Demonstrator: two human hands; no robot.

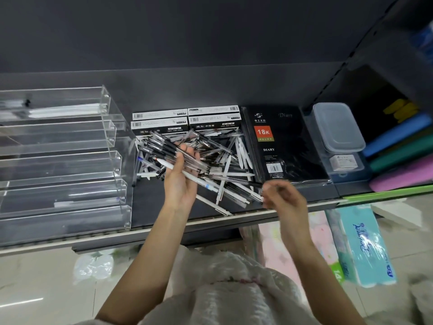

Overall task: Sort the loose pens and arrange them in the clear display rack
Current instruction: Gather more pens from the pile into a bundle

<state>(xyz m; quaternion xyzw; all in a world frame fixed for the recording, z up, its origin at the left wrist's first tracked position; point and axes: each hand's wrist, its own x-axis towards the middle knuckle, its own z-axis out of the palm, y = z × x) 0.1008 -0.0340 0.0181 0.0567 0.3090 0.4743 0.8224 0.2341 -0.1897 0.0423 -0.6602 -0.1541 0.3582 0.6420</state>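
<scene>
Shelf [150,202]: clear rack [63,160] at left end, nearly bare; pen pile [218,160] mid-shelf toward front edge. Step: sorting. Left hand [181,177] grips a bundle of pens [164,150], palm up. Right hand [284,199] blurred; seems to pinch one pen, uncertain. Next: carry matched bundle left to a tier.

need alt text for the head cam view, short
A person's left hand holds a bundle of pens above a loose pen pile on a dark shelf, while the blurred right hand pinches one pen at the pile's edge. A mostly empty clear display rack stands left; a black diary lies right.
</scene>
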